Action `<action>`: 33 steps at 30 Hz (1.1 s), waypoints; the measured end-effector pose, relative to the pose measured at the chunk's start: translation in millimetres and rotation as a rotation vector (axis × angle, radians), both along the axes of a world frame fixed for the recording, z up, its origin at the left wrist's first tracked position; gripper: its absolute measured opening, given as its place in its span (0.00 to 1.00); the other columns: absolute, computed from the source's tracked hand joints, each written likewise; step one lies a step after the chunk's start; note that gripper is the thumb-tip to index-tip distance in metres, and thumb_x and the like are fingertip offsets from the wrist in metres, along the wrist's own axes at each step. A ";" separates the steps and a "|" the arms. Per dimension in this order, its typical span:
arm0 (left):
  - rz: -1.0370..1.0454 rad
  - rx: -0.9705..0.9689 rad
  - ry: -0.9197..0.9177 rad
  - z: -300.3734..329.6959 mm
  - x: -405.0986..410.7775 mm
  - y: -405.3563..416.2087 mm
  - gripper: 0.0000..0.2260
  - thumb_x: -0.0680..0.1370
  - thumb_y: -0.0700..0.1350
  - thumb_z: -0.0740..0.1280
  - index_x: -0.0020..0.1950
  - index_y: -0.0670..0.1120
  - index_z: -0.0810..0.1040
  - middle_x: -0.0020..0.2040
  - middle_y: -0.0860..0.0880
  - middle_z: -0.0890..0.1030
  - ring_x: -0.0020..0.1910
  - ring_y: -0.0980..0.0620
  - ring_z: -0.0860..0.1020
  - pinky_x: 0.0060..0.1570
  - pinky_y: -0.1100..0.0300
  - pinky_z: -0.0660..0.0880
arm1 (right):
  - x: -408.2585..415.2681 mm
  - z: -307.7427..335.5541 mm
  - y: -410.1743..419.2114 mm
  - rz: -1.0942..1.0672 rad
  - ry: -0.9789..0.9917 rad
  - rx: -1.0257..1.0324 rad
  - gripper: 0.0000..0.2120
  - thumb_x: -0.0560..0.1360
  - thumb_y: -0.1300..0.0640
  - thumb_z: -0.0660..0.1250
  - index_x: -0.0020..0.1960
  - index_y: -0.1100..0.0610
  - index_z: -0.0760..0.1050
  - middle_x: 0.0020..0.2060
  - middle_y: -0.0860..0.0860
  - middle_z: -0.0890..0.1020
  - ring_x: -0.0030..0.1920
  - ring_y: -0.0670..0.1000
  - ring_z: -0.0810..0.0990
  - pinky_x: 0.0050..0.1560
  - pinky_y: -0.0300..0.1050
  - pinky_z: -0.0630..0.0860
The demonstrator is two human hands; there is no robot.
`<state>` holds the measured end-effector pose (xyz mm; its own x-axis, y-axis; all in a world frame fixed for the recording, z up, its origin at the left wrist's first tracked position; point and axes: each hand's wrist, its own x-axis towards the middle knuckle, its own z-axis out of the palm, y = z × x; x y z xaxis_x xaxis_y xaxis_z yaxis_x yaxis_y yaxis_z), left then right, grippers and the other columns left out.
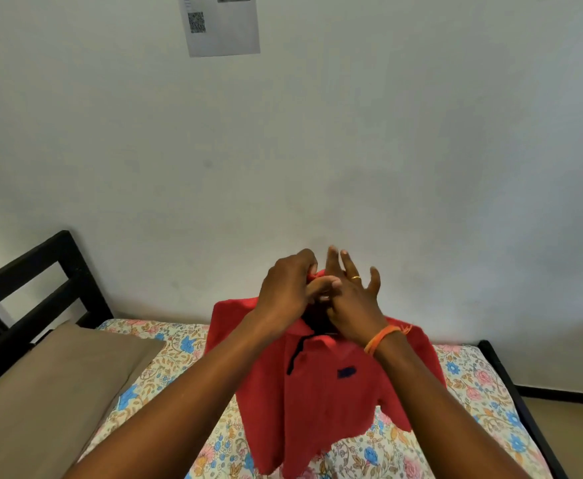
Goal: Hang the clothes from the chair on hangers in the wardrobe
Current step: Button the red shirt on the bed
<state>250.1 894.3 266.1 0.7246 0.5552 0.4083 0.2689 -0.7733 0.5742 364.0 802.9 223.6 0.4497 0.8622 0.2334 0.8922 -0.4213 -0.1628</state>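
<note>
Hanging in mid-air above the bed [490, 392], the red polo shirt [321, 385] faces the camera, held up at the collar by both hands. Wall [352, 150] behind is plain white, with a printed sheet [222, 24] carrying a QR code stuck near the top. Bed has a black frame and a floral sheet; brown pillow [48, 392] lies at left. Shirt: dark trim along the placket, small dark logo on the chest, sleeves spread out to both sides, hem ragged-looking and blurred. Left hand [288, 288] is curled, pinching red fabric at the collar top. Right hand [352, 299] sits at the collar opening, fingers straight and fanned, gripping nothing. Orange thread band [383, 338] on right wrist, gold ring [355, 278] on one finger.
</note>
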 end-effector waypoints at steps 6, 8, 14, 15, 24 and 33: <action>0.055 0.032 -0.067 -12.5 -10.1 -15.9 0.10 0.75 0.40 0.68 0.45 0.51 0.67 0.40 0.54 0.74 0.38 0.52 0.73 0.37 0.52 0.71 | 20.3 35.9 -7.0 -0.063 -0.092 0.019 0.41 0.81 0.48 0.58 0.80 0.58 0.34 0.61 0.50 0.78 0.71 0.55 0.66 0.64 0.62 0.60; 0.130 0.050 -0.053 -19.4 -14.2 -23.7 0.12 0.72 0.36 0.65 0.46 0.51 0.66 0.42 0.52 0.73 0.38 0.51 0.74 0.37 0.49 0.74 | 21.6 44.4 -9.3 -0.055 -0.156 0.005 0.40 0.80 0.48 0.59 0.80 0.58 0.37 0.64 0.53 0.73 0.67 0.57 0.67 0.60 0.60 0.63; 0.169 -0.068 -0.173 -32.1 -18.0 -46.4 0.10 0.78 0.49 0.69 0.46 0.51 0.68 0.37 0.54 0.74 0.33 0.55 0.74 0.32 0.58 0.72 | 25.8 52.3 -18.8 0.016 -0.274 -0.022 0.37 0.80 0.47 0.59 0.81 0.56 0.43 0.66 0.53 0.71 0.66 0.58 0.69 0.56 0.58 0.69; 0.145 -0.097 -0.202 -36.4 -18.4 -48.8 0.11 0.78 0.53 0.69 0.46 0.51 0.68 0.37 0.54 0.74 0.34 0.55 0.74 0.32 0.59 0.72 | 27.1 55.2 -22.4 0.027 -0.283 -0.030 0.37 0.81 0.47 0.59 0.81 0.56 0.44 0.66 0.53 0.71 0.66 0.58 0.69 0.56 0.57 0.69; 0.060 0.354 -0.160 -28.3 -29.5 -35.0 0.21 0.78 0.49 0.58 0.70 0.46 0.72 0.65 0.48 0.74 0.65 0.49 0.71 0.66 0.56 0.63 | 25.7 82.4 -70.5 0.100 -0.219 0.035 0.47 0.78 0.34 0.58 0.79 0.52 0.28 0.67 0.51 0.74 0.68 0.56 0.69 0.53 0.56 0.77; -0.097 0.552 -0.347 -12.7 -39.1 -23.0 0.16 0.69 0.35 0.64 0.52 0.44 0.85 0.43 0.50 0.85 0.44 0.45 0.79 0.45 0.51 0.70 | 11.8 99.2 -139.2 -0.115 -0.223 0.117 0.42 0.74 0.28 0.43 0.77 0.45 0.27 0.53 0.51 0.82 0.57 0.57 0.72 0.45 0.57 0.78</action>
<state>211.0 871.3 253.4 0.5358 0.1358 0.8333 0.0539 -0.9905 0.1267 375.9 663.6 322.8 0.4692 0.7697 0.4329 0.8589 -0.5118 -0.0209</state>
